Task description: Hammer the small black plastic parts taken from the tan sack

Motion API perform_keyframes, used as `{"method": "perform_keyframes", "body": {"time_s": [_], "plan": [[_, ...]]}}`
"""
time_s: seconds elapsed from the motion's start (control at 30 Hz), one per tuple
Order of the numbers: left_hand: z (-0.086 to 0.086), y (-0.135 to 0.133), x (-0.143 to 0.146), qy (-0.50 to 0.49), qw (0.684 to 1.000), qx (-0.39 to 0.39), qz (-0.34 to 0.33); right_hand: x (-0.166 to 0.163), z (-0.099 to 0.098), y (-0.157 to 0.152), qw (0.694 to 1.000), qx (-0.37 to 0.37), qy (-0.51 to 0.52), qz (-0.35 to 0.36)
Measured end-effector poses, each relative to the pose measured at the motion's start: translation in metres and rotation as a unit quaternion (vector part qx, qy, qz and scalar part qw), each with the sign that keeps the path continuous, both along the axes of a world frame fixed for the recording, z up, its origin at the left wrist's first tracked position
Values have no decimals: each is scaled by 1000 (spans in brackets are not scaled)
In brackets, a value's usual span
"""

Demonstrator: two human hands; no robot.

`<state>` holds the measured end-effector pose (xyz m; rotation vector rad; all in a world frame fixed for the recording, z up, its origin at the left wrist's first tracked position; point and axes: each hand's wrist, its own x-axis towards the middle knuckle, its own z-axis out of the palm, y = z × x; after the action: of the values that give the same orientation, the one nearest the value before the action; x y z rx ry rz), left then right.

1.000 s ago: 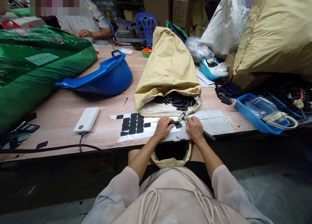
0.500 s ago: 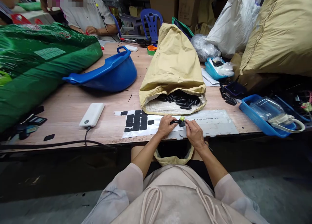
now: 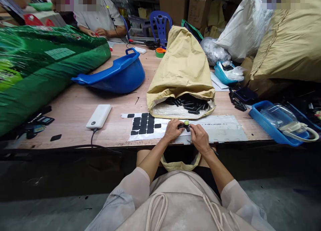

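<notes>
Black part [image 3: 181,126] with green cap, pinched between both hands; I read no label.
Left hand [image 3: 172,130] and right hand [image 3: 199,138] curled, fingertips closed on it above the white sticker sheet [image 3: 160,128].

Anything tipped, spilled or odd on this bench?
The blue basin sits tilted on its side rather than flat. The tan sack lies with its mouth open, black parts showing inside but not spilled out. Both hands, left and right, hold one small black part.
</notes>
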<state>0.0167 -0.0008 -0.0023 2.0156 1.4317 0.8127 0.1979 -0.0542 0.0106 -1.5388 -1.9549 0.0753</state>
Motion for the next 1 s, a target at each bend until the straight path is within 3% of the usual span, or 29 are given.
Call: {"method": "perform_keyframes", "body": {"time_s": [0.3,0.47,0.7,0.8,0.87,1.0], "plan": [[1,0,1,16,1000,5,1,39,-14,26,989,31,-131,-64],[1,-2,0,22,1000,5,-3,37,-21,23,985,38,-144,-84],[7,-4,-3,28,999,21,-17,31,-16,22,984,17,-147,-102],[9,-25,-2,19,995,77,-54,30,-15,21,983,12,-153,-102],[6,-51,-2,3,988,101,-118,30,-15,21,982,11,-156,-105],[-15,-105,-2,27,971,57,-231,29,-15,20,981,6,-158,-109]]}}
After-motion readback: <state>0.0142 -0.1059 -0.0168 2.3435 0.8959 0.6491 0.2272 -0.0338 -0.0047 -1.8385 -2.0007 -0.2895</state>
